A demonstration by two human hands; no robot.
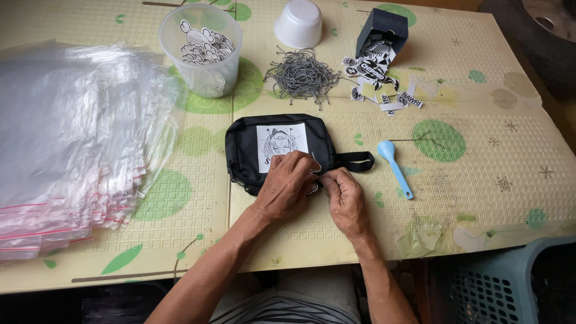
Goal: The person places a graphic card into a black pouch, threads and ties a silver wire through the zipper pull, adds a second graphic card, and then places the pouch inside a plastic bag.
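Head view: the fingers (317, 173) of both hands are pinched together at the lower right edge of one black pouch (279, 150), gripping something small there, too hidden to name. The left hand (287, 185) lies over the pouch's front, covering the bottom of its white printed patch; the right hand (346, 201) is curled tight just beside it, thumb and forefinger closed at the seam. The pouch lies flat mid-worktop (480, 192), its strap loop poking right. One light blue spoon (394, 166) lies near, to the right. Behind: one heap of ball chains (302, 76), one clear cup of stickers (201, 48), one upturned white bowl (299, 23), one tipped dark box (380, 31) spilling stickers. A stack of clear zip bags (72, 138) fills the left side.
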